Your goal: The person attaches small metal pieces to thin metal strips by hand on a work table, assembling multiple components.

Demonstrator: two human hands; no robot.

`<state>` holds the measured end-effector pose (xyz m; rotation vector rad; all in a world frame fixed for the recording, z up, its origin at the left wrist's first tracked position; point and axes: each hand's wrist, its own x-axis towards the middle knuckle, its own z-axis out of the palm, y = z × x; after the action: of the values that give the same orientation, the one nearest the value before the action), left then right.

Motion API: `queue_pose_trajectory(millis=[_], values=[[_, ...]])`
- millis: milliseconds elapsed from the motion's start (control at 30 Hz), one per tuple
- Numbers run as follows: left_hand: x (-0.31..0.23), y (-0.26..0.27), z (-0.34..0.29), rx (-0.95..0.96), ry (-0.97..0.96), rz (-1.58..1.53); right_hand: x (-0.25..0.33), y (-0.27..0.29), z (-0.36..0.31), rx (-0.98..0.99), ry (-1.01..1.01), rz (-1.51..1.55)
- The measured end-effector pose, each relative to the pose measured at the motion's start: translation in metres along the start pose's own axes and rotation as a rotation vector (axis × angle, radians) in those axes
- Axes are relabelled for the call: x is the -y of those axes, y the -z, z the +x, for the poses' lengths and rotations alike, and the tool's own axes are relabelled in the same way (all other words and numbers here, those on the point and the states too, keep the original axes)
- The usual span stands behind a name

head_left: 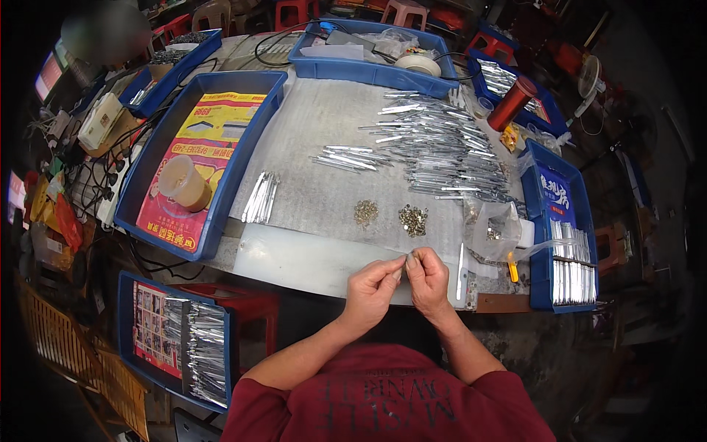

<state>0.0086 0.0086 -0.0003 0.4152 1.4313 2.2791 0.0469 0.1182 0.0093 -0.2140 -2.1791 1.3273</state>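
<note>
My left hand (370,293) and my right hand (429,283) meet over the near edge of the table, thumbs and fingertips pinched together. Whatever they hold between them is too small or hidden to make out. Under and left of them lies a smooth pale board (305,259). Just beyond the hands sit two little heaps of small metal pieces, a paler heap (366,213) and a darker brassy heap (413,220). One slim silver strip (461,269) lies right of my right hand. Farther back spreads a large pile of silver metal strips (453,147), with a smaller bunch of strips (261,197) at left.
A blue tray (274,96) with a plastic cup (184,183) stands left; another blue tray (302,65) is at the back. On the right are a plastic bag (495,221), a yellow-handled tool (513,270), a red cylinder (512,103) and a blue tray of strips (541,272).
</note>
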Motion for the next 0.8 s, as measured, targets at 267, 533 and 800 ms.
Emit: queue_pose_trajectory(millis=[267, 533, 800], values=[[-0.002, 0.006, 0.002, 0.105, -0.45, 0.523, 0.001, 0.002, -0.001, -0.004, 0.03, -0.032], [-0.008, -0.001, 0.003, 0.084, -0.328, 0.535, -0.007, 0.005, -0.008, 0.009, -0.187, 0.11], [-0.019, 0.033, 0.001, 0.278, -0.556, 1.152, -0.014, 0.028, -0.012, -0.019, -0.133, -0.032]])
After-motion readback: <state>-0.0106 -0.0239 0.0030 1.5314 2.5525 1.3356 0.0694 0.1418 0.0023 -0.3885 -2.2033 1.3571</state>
